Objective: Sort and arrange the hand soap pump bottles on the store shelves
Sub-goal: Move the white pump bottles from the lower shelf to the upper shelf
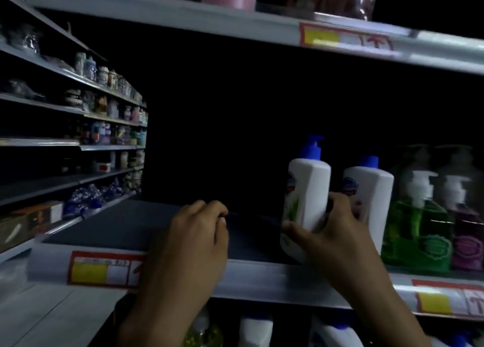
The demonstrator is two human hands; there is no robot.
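**A:** Head view. Where is the task's bottle?

**B:** The white pump bottle point(307, 197) is at the front of the dark shelf point(131, 223), low in the right hand point(337, 231). The grip is closed round it: thumb across the near face, fingers point(337, 202) wrapped round the far side, in the gap to the next bottle.

**A:** Axis and heading?

**B:** The long axis is near vertical, with the top leaning slightly right. The blue pump is uppermost and the base is down by the shelf's front rail point(262, 276). I cannot tell whether the base touches. The printed face is turned left. The spout is blurred and looks to point right.

**A:** Neighbours?

**B:** A second white pump bottle point(372, 189) stands upright just beside it on the right, then a green soap bottle point(416, 231), then a purple one point(468, 242).

**A:** And the other hand?

**B:** The left hand point(193, 242) is at the shelf's front edge, well left of the bottles. Its knuckles are up, the grip is loosely curled, and nothing is seen in it. A red and yellow price label point(104, 268) sits on the rail beside it.
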